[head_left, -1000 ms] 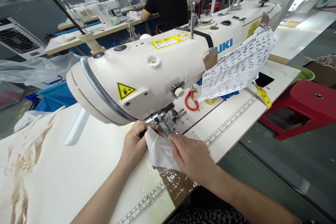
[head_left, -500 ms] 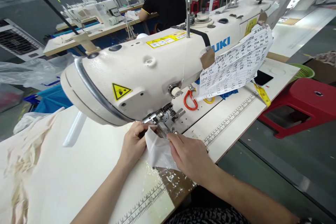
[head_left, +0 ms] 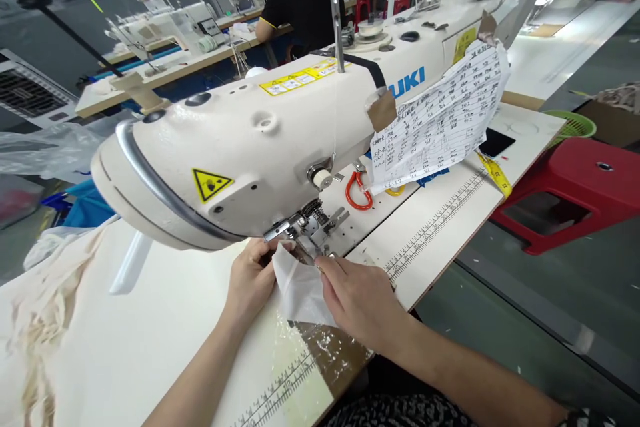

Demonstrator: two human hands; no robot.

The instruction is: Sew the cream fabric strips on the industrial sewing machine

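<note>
A piece of thin white fabric (head_left: 300,287) hangs between my hands at the needle area of a white sewing machine (head_left: 225,140). My left hand (head_left: 253,277) is closed on the fabric's left edge, close under the machine head. On the other side my right hand (head_left: 357,293) pinches the fabric's upper right edge, its fingertips beside the metal presser foot (head_left: 303,250). The part of the cloth at the needle is partly hidden by the metal parts and my fingers.
Red-handled scissors (head_left: 359,192) lie behind the needle area. A handwritten sheet (head_left: 440,120) is taped to the machine. Cream fabric (head_left: 45,320) lies at the left. A yellow tape measure (head_left: 495,173) hangs over the table edge by a red stool (head_left: 575,187). A person (head_left: 300,10) sits beyond.
The view has shifted slightly, so the machine sits a little further left in the picture. Both hands keep their hold on the white fabric in nearly the same place.
</note>
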